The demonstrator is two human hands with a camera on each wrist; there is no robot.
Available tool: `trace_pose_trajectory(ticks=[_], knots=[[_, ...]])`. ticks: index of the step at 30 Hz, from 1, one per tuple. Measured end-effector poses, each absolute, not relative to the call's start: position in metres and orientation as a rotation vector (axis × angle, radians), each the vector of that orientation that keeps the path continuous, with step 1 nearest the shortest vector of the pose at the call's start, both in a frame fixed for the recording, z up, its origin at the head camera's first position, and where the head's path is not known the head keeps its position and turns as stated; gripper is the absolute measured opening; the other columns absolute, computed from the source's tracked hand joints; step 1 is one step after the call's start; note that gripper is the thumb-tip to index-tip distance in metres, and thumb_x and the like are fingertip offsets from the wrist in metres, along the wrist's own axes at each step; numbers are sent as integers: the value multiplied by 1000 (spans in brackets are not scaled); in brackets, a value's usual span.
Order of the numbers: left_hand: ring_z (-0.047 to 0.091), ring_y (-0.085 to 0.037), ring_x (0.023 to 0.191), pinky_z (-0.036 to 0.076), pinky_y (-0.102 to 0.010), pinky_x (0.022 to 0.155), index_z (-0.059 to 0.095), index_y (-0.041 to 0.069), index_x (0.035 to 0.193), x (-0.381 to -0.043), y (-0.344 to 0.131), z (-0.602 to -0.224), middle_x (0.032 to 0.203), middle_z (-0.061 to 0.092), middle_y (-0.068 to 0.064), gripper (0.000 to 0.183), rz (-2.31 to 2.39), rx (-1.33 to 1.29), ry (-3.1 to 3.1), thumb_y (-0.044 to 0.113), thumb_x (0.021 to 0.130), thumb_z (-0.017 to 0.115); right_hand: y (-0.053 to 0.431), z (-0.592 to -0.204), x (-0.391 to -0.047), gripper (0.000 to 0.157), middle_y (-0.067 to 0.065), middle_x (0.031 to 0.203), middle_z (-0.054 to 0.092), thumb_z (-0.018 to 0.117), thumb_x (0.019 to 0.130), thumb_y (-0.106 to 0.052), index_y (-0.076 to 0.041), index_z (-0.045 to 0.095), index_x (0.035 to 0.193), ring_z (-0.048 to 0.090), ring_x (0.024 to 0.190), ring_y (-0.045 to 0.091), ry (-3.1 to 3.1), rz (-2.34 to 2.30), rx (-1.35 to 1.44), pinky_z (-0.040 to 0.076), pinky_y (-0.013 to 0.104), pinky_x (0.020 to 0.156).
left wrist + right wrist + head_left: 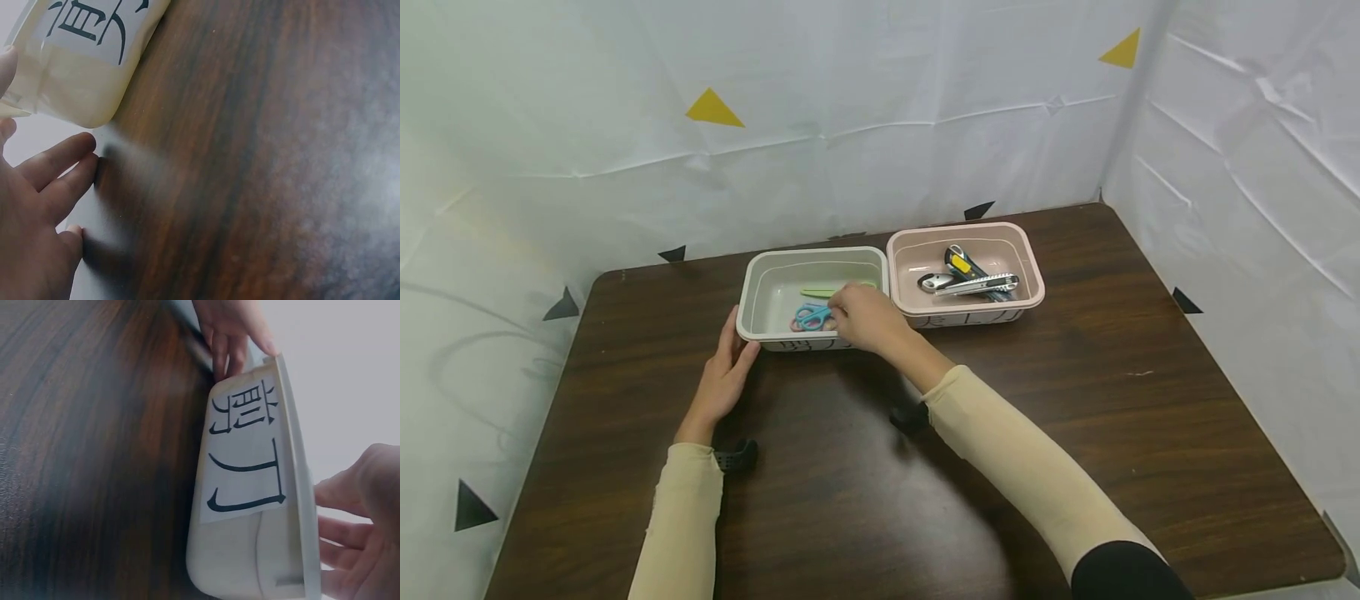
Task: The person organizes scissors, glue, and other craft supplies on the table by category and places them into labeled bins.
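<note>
A pale grey-green plastic bin stands on the table, with a white label bearing large black characters on its front. My left hand rests against the bin's left front corner, thumb at the rim and fingers extended along the side. My right hand reaches over the front rim into the bin, and its fingertips pinch blue-handled scissors. Pink handles show beside those scissors, and a slim green item lies behind. In the right wrist view, the bin wall hides what the right fingertips hold.
Right beside it stands a pink bin with several box cutters inside. The dark wooden table reaches to white sheeting at the back and sides. A black band sits at the left wrist.
</note>
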State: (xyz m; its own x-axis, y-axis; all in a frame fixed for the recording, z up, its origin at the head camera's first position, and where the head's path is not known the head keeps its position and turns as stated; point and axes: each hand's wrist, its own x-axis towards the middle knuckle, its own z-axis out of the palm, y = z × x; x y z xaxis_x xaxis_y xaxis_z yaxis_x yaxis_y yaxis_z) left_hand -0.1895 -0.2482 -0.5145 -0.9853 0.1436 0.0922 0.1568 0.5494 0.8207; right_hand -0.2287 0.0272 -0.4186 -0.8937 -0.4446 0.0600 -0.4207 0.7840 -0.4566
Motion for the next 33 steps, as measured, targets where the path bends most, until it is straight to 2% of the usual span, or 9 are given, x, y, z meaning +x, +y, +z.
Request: trace_pose_trajectory(ticks=[3, 8, 11, 14, 20, 27, 33], knots=[[33, -33, 141, 27, -62, 108, 6, 40, 158, -189, -248, -514, 158, 30, -3, 69, -1462, -265, -2755, 43, 103, 48, 33, -415, -224, 26, 6, 109, 65, 55, 98, -15, -7, 73, 115, 60, 98, 20, 2948, -839, -705, 48, 36, 83], [32, -32, 141, 26, -62, 108, 5, 49, 155, -190, -247, -514, 158, 29, -3, 68, -1465, -267, -2763, 42, 103, 48, 50, -411, -217, 25, 6, 117, 63, 58, 97, -15, -8, 72, 117, 59, 106, 20, 3007, -1008, -682, 47, 36, 90], [33, -31, 141, 26, -61, 108, 5, 52, 153, -190, -246, -514, 157, 30, -2, 67, -1471, -262, -2760, 42, 103, 48, 64, -410, -213, 24, 4, 117, 63, 60, 96, -15, -10, 72, 117, 59, 103, 19, 3035, -1113, -669, 46, 36, 87], [34, -32, 140, 27, -62, 108, 5, 50, 154, -191, -245, -514, 157, 32, -3, 68, -1483, -270, -2752, 41, 103, 49, 80, -410, -207, 23, 3, 115, 63, 61, 95, -14, -9, 72, 115, 59, 97, 20, 3060, -1207, -658, 47, 37, 83], [35, -31, 140, 27, -61, 108, 6, 48, 155, -190, -244, -514, 157, 32, -5, 67, -1499, -267, -2752, 42, 103, 49, 114, -412, -197, 22, 5, 111, 64, 64, 93, -10, -7, 73, 113, 60, 105, 21, 3124, -1340, -645, 46, 39, 90], [36, -32, 140, 28, -59, 108, 4, 46, 155, -192, -248, -515, 157, 31, -4, 69, -1518, -276, -2753, 41, 103, 48, 150, -414, -189, 21, 8, 111, 66, 66, 91, -5, -3, 73, 110, 60, 108, 24, 3165, -1501, -603, 45, 41, 89], [31, -31, 142, 27, -57, 110, 3, 43, 156, -190, -247, -513, 158, 27, -6, 72, -1504, -288, -2781, 42, 102, 50, 176, -414, -179, 21, 9, 112, 65, 68, 90, -5, -4, 73, 111, 59, 109, 27, 3227, -1431, -578, 44, 44, 90]])
